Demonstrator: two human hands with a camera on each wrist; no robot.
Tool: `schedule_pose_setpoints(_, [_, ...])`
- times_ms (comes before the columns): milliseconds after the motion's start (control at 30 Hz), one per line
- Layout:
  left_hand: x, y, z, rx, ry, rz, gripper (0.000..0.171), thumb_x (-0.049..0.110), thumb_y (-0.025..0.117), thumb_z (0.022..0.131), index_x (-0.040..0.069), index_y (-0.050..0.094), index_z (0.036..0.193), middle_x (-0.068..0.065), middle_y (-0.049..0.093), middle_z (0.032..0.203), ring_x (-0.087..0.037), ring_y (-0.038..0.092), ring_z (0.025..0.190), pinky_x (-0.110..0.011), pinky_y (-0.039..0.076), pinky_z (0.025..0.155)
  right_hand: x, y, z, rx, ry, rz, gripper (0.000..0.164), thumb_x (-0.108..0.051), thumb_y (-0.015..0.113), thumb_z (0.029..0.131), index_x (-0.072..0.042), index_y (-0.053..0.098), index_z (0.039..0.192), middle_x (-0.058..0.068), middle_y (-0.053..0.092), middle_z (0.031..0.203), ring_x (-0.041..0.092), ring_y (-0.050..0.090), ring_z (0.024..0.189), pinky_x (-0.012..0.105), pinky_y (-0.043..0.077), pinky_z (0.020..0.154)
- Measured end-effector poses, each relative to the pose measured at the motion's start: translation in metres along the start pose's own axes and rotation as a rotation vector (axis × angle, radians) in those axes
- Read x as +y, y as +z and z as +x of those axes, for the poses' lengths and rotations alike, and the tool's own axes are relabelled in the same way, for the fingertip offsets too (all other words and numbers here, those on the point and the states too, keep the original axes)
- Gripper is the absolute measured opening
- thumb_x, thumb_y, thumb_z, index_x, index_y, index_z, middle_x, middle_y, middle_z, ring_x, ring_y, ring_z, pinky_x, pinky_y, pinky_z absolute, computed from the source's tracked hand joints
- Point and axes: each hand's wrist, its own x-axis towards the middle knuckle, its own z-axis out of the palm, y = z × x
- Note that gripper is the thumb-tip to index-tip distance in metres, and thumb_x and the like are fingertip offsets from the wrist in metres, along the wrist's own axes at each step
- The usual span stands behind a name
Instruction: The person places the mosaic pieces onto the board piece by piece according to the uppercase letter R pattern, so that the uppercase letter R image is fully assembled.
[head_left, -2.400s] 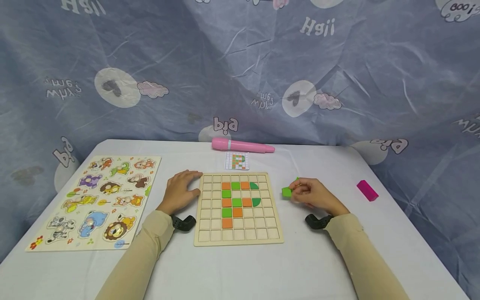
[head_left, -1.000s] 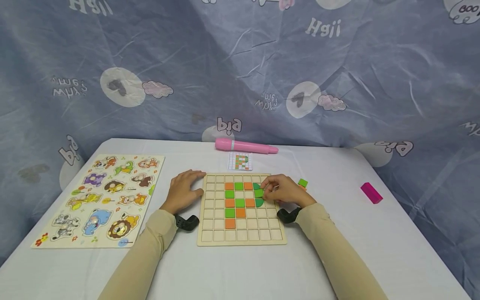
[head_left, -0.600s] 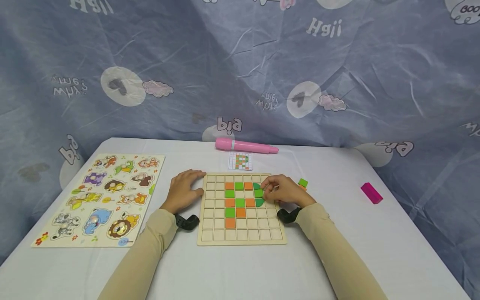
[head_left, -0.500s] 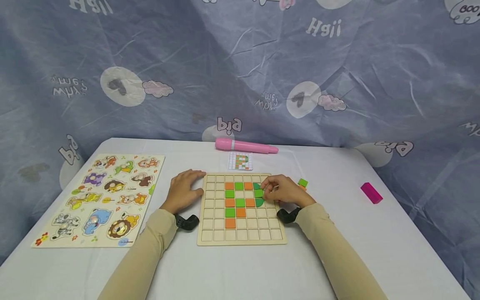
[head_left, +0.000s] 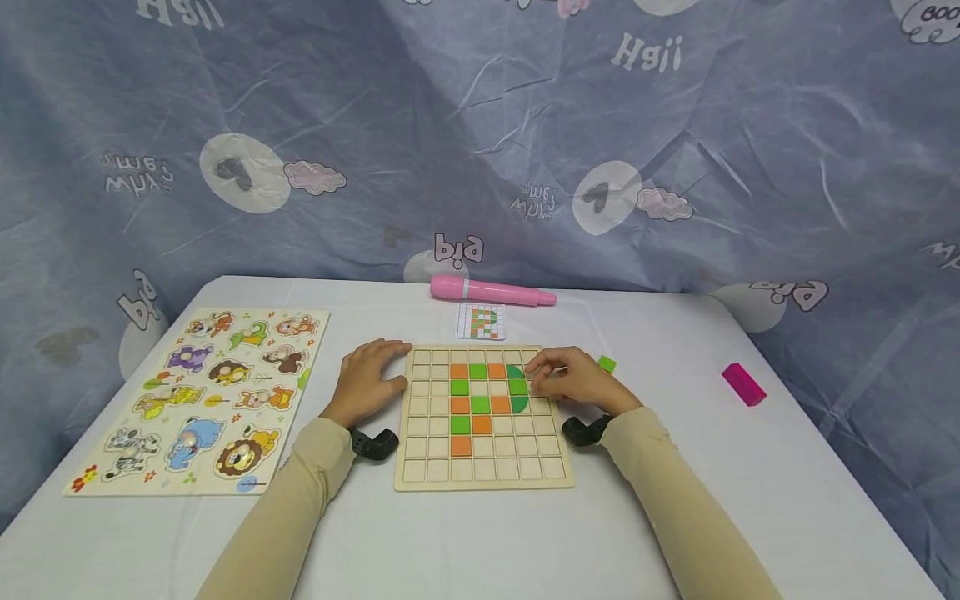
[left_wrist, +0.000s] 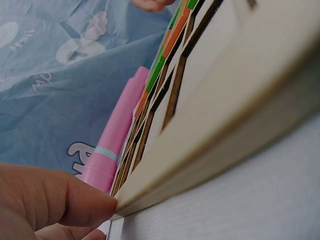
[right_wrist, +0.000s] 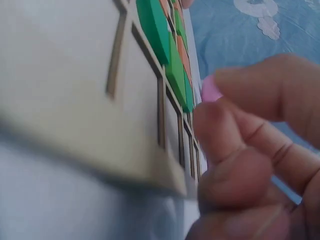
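A wooden grid board (head_left: 483, 471) lies mid-table with orange and green square tiles in several cells. At the right of this pattern, a light green tile (head_left: 517, 387) sits between two dark green rounded tiles (head_left: 513, 372). My right hand (head_left: 577, 379) hovers over the board's right edge, fingers loosely bent and holding nothing. In the right wrist view its thumb and fingers are apart from the light green tile (right_wrist: 175, 67). My left hand (head_left: 365, 383) rests at the board's left edge, fingers spread, its thumb (left_wrist: 85, 202) against the rim.
Behind the board lie a pattern card (head_left: 481, 322) and a pink marker (head_left: 491, 291). A loose green tile (head_left: 607, 364) shows behind my right hand. An animal puzzle board (head_left: 202, 400) lies left, a magenta block (head_left: 744, 384) far right.
My right hand carried the light green tile from the right onto the board, let it go between the rounded tiles and drew slightly back right. The left hand has kept its place.
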Motion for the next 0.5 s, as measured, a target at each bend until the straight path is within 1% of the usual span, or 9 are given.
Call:
schedule_pose_setpoints(133, [0.001,0.000,0.000,-0.001,0.003,0.002,0.061,0.019,0.065,0.092,0.006,0.061,0.151,-0.017,0.053,0.162,-0.043,0.032,0.159,-0.065,0.018,0.128,0.007,-0.008,-0.005,0.043,-0.013,0.022,0.026,-0.008,0.071,0.100,0.003,0.072,0.123,0.004,0.065,0.092,0.012,0.047,0.059,0.024,0.038,0.050])
schedule_pose_setpoints(300, [0.001,-0.001,-0.001,-0.003,0.000,-0.001,0.061,0.019,0.066,0.092,0.006,0.061,0.151,-0.017,0.053,0.162,-0.044,0.032,0.159,-0.065,0.017,0.128,0.017,-0.021,-0.014,0.105,-0.017,0.033,0.028,-0.010,0.072,0.102,0.004,0.070,0.126,0.005,0.065,0.089,0.011,0.044,0.055,0.024,0.037,0.051])
schedule_pose_setpoints(500, [0.001,0.000,-0.001,-0.001,0.002,0.000,0.061,0.019,0.065,0.092,0.006,0.061,0.151,-0.018,0.053,0.162,-0.044,0.032,0.159,-0.065,0.017,0.129,0.030,-0.035,-0.028,0.152,-0.019,0.052,0.033,-0.010,0.073,0.101,0.006,0.068,0.130,0.010,0.067,0.092,0.012,0.048,0.058,0.025,0.041,0.052])
